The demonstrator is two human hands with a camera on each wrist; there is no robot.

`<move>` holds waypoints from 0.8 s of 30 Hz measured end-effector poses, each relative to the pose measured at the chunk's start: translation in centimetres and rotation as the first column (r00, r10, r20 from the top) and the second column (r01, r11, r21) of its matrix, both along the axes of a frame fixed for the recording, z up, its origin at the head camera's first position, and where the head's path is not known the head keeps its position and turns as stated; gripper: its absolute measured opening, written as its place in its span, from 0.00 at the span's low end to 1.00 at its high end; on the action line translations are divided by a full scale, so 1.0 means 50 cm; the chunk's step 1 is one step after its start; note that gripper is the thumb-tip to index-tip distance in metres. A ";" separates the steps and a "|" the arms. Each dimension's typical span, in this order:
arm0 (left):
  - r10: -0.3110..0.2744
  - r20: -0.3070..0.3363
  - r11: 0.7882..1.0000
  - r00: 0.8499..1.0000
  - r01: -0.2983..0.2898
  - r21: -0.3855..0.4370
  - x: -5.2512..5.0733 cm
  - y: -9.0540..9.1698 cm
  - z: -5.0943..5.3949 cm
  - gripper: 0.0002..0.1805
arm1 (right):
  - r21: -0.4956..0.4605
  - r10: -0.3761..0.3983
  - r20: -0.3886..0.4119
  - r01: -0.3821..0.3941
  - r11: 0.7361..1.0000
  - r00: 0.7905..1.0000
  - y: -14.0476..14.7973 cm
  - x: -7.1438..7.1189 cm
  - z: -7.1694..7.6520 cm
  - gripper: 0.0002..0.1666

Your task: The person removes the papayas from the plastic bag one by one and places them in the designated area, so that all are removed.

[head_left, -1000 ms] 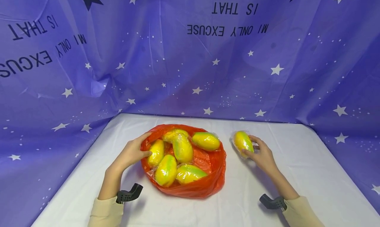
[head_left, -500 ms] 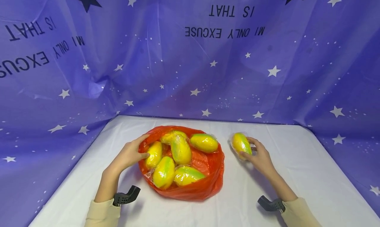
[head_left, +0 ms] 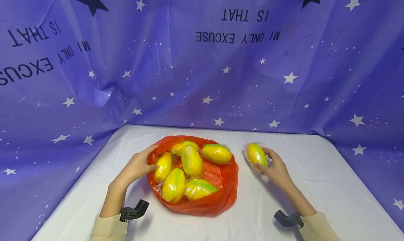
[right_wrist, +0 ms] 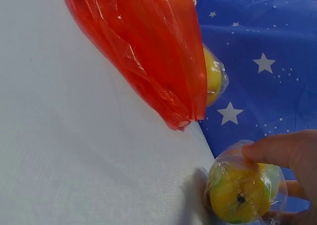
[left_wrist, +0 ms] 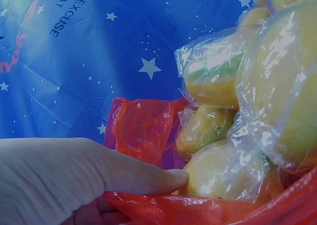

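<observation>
A red plastic bag lies with its mouth spread, holding several yellow-green mangoes in clear wrap. My left hand grips the bag's left rim, fingers outside and thumb inside; in the left wrist view the thumb of that hand touches a wrapped mango. Right of the bag, my right hand holds a single wrapped mango between thumb and fingers. The right wrist view shows this mango end-on, with the right hand at its side. Whether it touches the table is unclear.
A white cloth covers the table under the bag and both arms. Purple fabric with stars and lettering hangs behind and along both sides. Black devices sit on the left wrist and right wrist.
The whole head view has shifted slightly, scene and hands together. Both hands keep their places, the left at the bag's rim and the right around the single mango.
</observation>
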State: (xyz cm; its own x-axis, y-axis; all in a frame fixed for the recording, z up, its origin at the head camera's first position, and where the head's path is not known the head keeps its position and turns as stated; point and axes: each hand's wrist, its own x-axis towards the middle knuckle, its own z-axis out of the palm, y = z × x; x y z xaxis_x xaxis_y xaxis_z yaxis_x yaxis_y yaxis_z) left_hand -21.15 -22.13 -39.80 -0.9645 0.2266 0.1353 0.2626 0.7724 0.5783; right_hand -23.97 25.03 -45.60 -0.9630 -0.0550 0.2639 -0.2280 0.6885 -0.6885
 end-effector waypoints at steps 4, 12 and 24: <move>0.000 -0.005 1.000 1.000 0.000 0.003 0.000 0.003 0.003 0.37 | 0.015 -0.011 -0.009 0.011 1.000 1.000 -0.002 0.002 0.006 0.41; 0.013 -0.004 1.000 1.000 -0.013 -0.001 0.006 0.002 0.003 0.37 | 0.047 -0.025 -0.061 0.028 0.998 0.998 -0.004 0.005 0.008 0.40; 0.021 0.003 1.000 1.000 -0.021 -0.003 0.008 0.004 0.006 0.37 | 0.027 -0.020 -0.076 0.023 0.999 0.997 -0.012 0.010 0.016 0.39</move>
